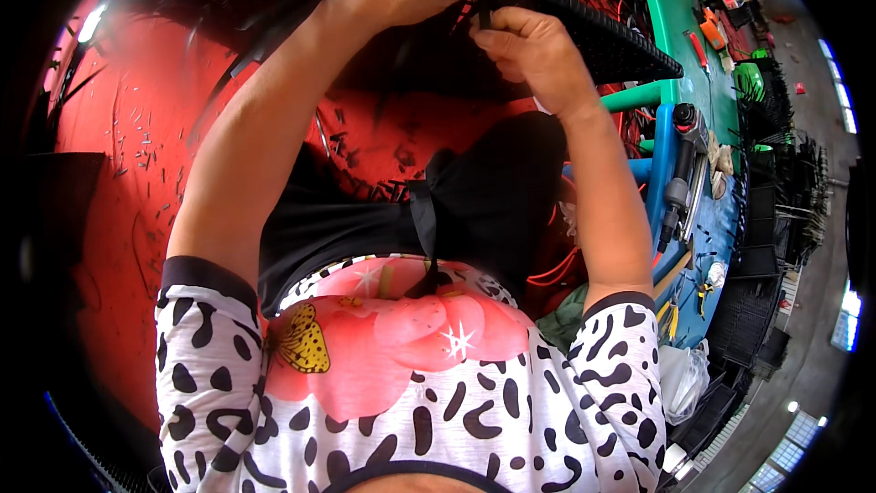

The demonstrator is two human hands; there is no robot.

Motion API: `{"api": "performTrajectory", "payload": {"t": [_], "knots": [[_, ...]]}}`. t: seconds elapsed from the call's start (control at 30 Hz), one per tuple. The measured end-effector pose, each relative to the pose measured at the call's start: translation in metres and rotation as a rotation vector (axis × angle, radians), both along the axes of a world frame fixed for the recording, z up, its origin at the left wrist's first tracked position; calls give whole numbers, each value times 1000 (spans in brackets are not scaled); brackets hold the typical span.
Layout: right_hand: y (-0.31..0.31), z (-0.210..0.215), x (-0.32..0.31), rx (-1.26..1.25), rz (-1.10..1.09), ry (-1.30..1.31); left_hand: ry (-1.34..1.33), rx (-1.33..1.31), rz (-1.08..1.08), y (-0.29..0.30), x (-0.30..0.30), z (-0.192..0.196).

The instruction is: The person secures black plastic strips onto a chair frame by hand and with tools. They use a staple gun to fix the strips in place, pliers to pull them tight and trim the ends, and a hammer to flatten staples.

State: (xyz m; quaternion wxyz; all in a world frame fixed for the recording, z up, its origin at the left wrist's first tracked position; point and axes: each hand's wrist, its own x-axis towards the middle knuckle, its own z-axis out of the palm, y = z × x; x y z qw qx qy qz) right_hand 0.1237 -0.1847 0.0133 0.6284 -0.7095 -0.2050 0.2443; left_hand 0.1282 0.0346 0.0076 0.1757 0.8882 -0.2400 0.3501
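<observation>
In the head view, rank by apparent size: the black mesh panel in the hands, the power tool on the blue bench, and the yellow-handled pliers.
1. Black mesh panel, largest.
2. Power tool, clearly smaller.
3. Yellow-handled pliers, smallest.
The panel is partly hidden by both hands, and fisheye bending makes the sizes approximate.

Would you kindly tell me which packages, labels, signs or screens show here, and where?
Plastic bag: crumpled, whitish-clear, at the lower right below the blue bench.
No label, sign or screen can be made out elsewhere.

Black ribbed panel [584, 27], red floor [137, 128], green-blue bench [680, 9], perhaps yellow-handled pliers [668, 315].
</observation>
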Motion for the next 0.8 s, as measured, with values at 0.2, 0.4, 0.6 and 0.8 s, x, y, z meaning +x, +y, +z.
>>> {"api": "performTrajectory", "payload": {"t": [0.2,0.4,0.6,0.8], "knots": [[4,13,11,59,46,2,142,-47,-2,2,10,11],[10,7,17,-255,-142,-217,271,-32,58,1,16,15],[11,3,20,280,-70,68,334,-85,60,-1,17,21],[10,1,23,126,-112,-455,394,-97,70,-1,19,26]]}}
